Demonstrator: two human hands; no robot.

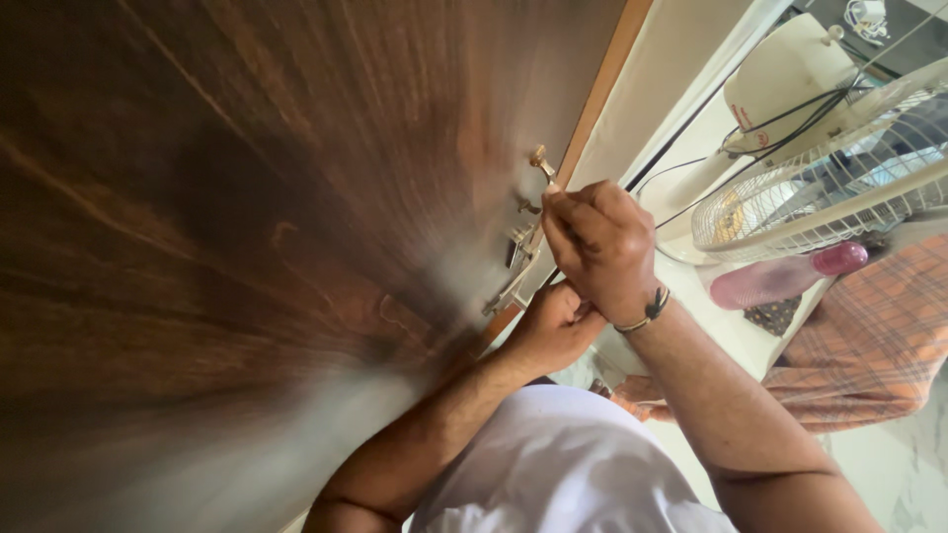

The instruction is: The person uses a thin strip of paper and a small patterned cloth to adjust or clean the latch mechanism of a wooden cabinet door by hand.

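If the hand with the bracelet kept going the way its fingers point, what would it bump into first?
Probably the small brass knob on the dark brown wooden door. The right hand has its fingertips right at it already, though depth is hard to judge.

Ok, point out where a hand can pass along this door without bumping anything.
The wide dark door face left of the brass fittings is bare. Crowded: the door's edge, where the right hand pinches a brass knob and the left hand sits just below. Beyond them the fan and its cables crowd the floor.
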